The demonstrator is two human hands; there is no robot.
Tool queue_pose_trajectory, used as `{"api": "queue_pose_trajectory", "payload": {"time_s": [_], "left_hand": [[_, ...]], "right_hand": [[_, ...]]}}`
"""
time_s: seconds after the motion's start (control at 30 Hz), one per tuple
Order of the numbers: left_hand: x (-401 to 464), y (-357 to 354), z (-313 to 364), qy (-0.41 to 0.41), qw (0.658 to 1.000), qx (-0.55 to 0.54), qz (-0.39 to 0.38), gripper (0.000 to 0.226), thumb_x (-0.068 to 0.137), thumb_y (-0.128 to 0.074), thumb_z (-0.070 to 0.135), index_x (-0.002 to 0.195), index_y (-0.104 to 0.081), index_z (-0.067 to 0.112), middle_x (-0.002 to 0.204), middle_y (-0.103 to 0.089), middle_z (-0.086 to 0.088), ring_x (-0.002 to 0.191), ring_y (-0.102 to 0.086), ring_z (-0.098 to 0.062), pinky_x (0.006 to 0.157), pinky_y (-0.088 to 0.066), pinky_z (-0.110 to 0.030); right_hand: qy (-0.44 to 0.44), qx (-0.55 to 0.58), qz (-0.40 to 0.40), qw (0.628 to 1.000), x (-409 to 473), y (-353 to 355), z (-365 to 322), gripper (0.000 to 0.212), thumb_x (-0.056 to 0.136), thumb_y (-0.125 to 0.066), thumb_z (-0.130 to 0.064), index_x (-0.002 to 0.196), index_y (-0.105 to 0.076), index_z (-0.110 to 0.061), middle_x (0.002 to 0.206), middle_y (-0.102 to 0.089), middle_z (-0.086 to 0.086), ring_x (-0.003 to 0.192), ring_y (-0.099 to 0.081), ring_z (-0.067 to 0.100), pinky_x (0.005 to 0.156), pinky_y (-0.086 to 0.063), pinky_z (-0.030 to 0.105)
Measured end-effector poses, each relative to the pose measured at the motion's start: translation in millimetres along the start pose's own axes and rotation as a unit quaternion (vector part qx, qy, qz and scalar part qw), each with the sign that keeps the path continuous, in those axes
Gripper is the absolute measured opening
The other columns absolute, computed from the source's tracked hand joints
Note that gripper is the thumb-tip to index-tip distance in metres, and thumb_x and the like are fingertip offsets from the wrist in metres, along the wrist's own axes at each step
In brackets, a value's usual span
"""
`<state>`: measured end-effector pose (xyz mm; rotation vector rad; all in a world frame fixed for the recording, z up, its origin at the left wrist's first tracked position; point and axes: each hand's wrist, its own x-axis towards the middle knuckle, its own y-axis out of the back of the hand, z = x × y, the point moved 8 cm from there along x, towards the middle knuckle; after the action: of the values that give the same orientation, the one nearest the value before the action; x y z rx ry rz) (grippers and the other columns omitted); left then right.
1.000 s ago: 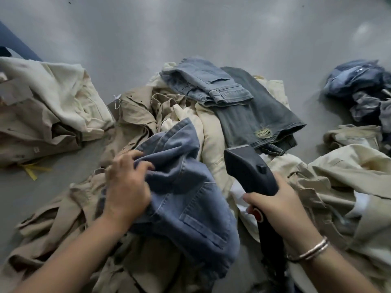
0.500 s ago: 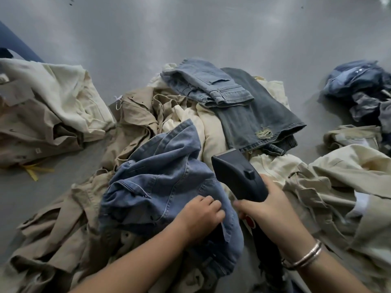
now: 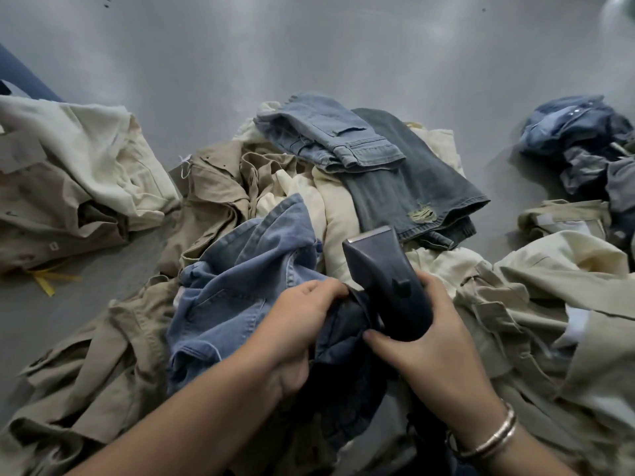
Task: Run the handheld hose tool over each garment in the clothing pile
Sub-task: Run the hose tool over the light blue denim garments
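currently: tool (image 3: pixel 388 286) over denim (image 3: pixel 240 286).
right hand (image 3: pixel 433 341) fingers curl round the tool; left hand (image 3: pixel 302 321) pinches a denim fold beside it.

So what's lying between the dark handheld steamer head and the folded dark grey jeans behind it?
In the head view, only cream fabric shows between the steamer head and the grey jeans.

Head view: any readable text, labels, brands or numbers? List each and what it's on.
None readable.
The dark handheld tool in the right hand shows no legible marking.
The blue denim garment gripped by the left hand shows no label.
The yellow strip on the floor is too small to tell.
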<state>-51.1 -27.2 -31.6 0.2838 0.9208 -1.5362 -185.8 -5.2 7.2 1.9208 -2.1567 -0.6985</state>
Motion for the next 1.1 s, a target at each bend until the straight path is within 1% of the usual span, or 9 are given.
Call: {"api": "queue_pose_trajectory", "payload": {"time_s": [0.2, 0.3, 0.4, 0.5, 0.57, 0.63, 0.77, 0.9, 1.1], "left_hand": [[-6, 16, 39, -0.066, 0.972, 0.220, -0.049, 0.009, 0.083, -0.064, 0.017, 0.084, -0.061, 0.009, 0.069, -0.058, -0.011, 0.064, -0.054, -0.019, 0.053, -0.038, -0.021], [-10, 21, 44, -0.063, 0.884, 0.443, -0.134, 0.027, 0.077, -0.074, 0.044, 0.095, -0.067, 0.025, 0.068, -0.065, 0.008, 0.062, -0.059, -0.003, 0.059, -0.044, -0.017], [-14, 16, 46, -0.112, 0.801, 0.561, -0.174, 0.021, 0.084, -0.067, 0.045, 0.072, -0.067, 0.027, 0.061, -0.061, 0.011, 0.057, -0.054, 0.000, 0.057, -0.040, -0.018], [-12, 20, 50, -0.111, 0.874, 0.452, -0.137, 0.024, 0.083, -0.066, 0.040, 0.077, -0.072, 0.018, 0.070, -0.067, -0.006, 0.068, -0.058, -0.010, 0.065, -0.044, -0.026], [-7, 31, 43, -0.079, 0.956, 0.277, -0.065, 0.024, 0.085, -0.068, 0.029, 0.088, -0.074, 0.006, 0.093, -0.071, -0.023, 0.090, -0.066, -0.026, 0.086, -0.049, -0.042], [-6, 34, 28, -0.043, 0.994, 0.102, 0.008, 0.019, 0.086, -0.064, 0.016, 0.089, -0.075, 0.002, 0.100, -0.070, -0.027, 0.097, -0.067, -0.033, 0.091, -0.050, -0.043], [-15, 13, 0, 0.017, 0.999, -0.021, 0.031, 0.016, 0.085, -0.064, 0.012, 0.079, -0.077, 0.003, 0.082, -0.073, -0.019, 0.065, -0.071, -0.024, 0.054, -0.056, -0.026], [-27, -6, -6, 0.063, 0.994, -0.089, -0.020, 0.023, 0.087, -0.062, 0.018, 0.100, -0.073, 0.002, 0.095, -0.073, -0.020, 0.080, -0.072, -0.029, 0.062, -0.060, -0.035], [-30, -6, 3, 0.032, 0.993, -0.109, -0.025, 0.020, 0.089, -0.060, 0.015, 0.095, -0.072, 0.000, 0.091, -0.074, -0.017, 0.075, -0.073, -0.022, 0.056, -0.058, -0.027]], "right_hand": [[0.042, 0.018, -0.014, 0.999, 15, 4, -17, 0.062, 0.062, -0.070, 0.003, 0.106, -0.054, -0.038, 0.088, -0.069, -0.013, 0.082, -0.066, 0.005, 0.074, -0.050, 0.026], [0.056, 0.078, -0.016, 0.995, 23, 18, -29, 0.051, 0.058, -0.070, 0.002, 0.099, -0.055, -0.025, 0.080, -0.067, -0.014, 0.073, -0.063, 0.003, 0.066, -0.048, 0.018], [0.081, 0.087, -0.040, 0.992, 19, 17, -44, 0.047, 0.056, -0.064, -0.002, 0.097, -0.055, -0.024, 0.073, -0.063, -0.013, 0.065, -0.059, -0.001, 0.057, -0.044, 0.011], [0.078, 0.078, -0.041, 0.993, 17, 11, -46, 0.050, 0.065, -0.074, 0.007, 0.103, -0.057, -0.022, 0.080, -0.067, -0.010, 0.075, -0.064, 0.004, 0.064, -0.048, 0.014], [0.069, 0.068, -0.006, 0.995, 15, 18, -44, 0.051, 0.066, -0.077, 0.002, 0.103, -0.058, -0.027, 0.086, -0.069, -0.012, 0.080, -0.066, 0.002, 0.067, -0.049, 0.014], [0.073, 0.068, 0.011, 0.995, 10, 23, -45, 0.052, 0.063, -0.081, -0.008, 0.104, -0.058, -0.030, 0.090, -0.069, -0.019, 0.082, -0.065, -0.004, 0.065, -0.047, 0.008], [0.059, 0.049, -0.011, 0.997, 6, 8, -42, 0.064, 0.054, -0.084, -0.027, 0.110, -0.056, -0.037, 0.098, -0.070, -0.020, 0.090, -0.066, -0.003, 0.076, -0.052, 0.019], [0.046, 0.022, -0.007, 0.999, 15, -3, -34, 0.063, 0.054, -0.072, -0.025, 0.112, -0.052, -0.041, 0.097, -0.069, -0.014, 0.092, -0.067, 0.007, 0.086, -0.054, 0.043], [0.052, 0.022, -0.013, 0.998, 20, -2, -32, 0.060, 0.055, -0.065, -0.016, 0.110, -0.054, -0.037, 0.094, -0.069, -0.014, 0.086, -0.066, 0.005, 0.080, -0.054, 0.035]]}}
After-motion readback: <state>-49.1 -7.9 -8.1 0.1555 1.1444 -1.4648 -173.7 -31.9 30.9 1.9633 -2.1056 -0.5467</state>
